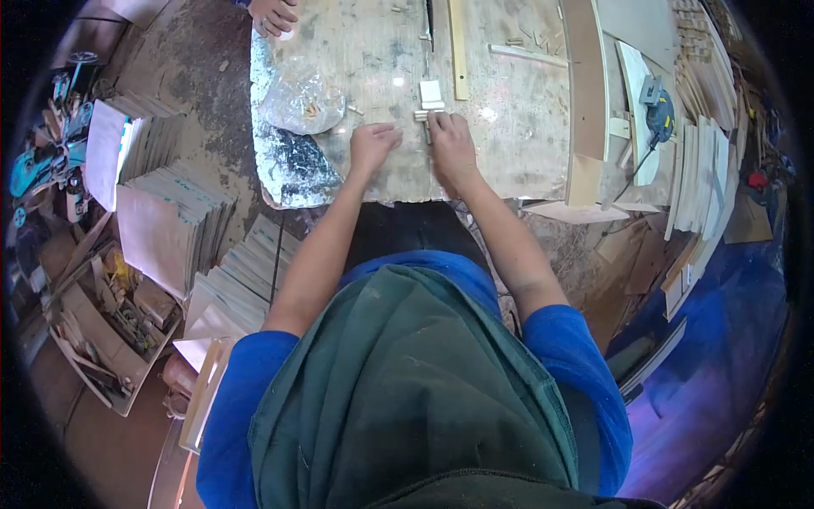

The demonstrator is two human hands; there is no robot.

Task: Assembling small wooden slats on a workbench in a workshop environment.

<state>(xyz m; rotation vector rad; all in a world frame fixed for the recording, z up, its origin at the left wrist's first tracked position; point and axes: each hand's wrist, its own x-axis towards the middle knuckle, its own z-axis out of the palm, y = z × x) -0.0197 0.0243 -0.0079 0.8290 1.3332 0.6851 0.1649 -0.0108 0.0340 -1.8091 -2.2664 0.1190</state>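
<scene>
apparently the step in hand is gathering or lining up short wooden pegs (421, 114), which lie on the worktable (526, 165) just beyond the person, right against the near end of a small pale block (432, 92). the right hand (452, 146) has its fingertips at the right end of these pegs; it touches or nearly touches them, but whether it grips one or only presses cannot be told. the left hand (373, 151) lies to the left, fingers loosely bent and pointing right, with nothing visible in its grasp; a small piece hidden under the fingertips cannot be ruled out.

the next move probably calls for a light fingertip pinch and a level nudge, since pegs this thin could roll.

as for room, bare tabletop lies between the hands and to the right of the right hand. on the left, a clear plastic bag (303, 95) with some pegs inside sits beyond the left hand, with a loose peg (355, 109) just beside it. on the far side, a long yellowish strip (459, 53) limits reach past the block, and a raised board (585, 81) bounds the right. the table's near edge passes under both forearms. another person's hand (273, 15) rests at the far left corner.
</scene>
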